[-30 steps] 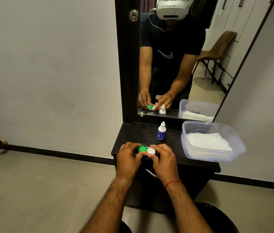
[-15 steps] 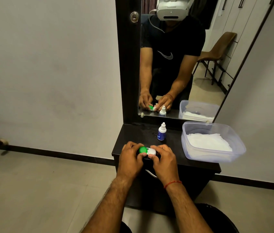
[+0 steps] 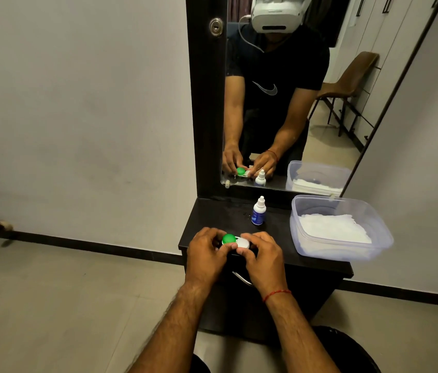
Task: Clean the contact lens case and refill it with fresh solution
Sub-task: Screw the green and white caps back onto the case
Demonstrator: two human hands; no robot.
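- Head view: a dark shelf [image 3: 212, 214] is sitting in the middle of the frame, its front edge running just under the hands and its left edge dropping off to bare floor [image 3: 64, 305] at lower left.
- The open room is lying on the shelf's left half and in the strip between the hands and the mirror [image 3: 306, 103]; the right half is being taken up by a tub [image 3: 341, 251], whose near corner is reaching out to the front edge.
- A bottle [image 3: 259, 211] is standing upright near the back, above the hands and just left of the tub, apart from both.
- The case [image 3: 235, 241] is sitting at the shelf's front edge, centre of the frame, between the two hands.
- The left hand [image 3: 205, 255] is grasping the case's left end, fingers curling round beside the green cap [image 3: 228, 238], thumb tip pressing at the near side.
- The right hand [image 3: 265, 261] is gripping the right end, fingers curling over behind the white cap [image 3: 242, 243], thumb pressing by its near edge.
- Both caps are showing as round, smooth, slightly domed plastic, lying side by side and touching.
- The tub is looking clear, thin-walled and round-cornered, holding crumpled white tissue [image 3: 331, 230].
- The bottle is showing a white tapered top and a blue label.
- A curved metal handle [image 3: 242, 278] is peeking out below the shelf, between the wrists.
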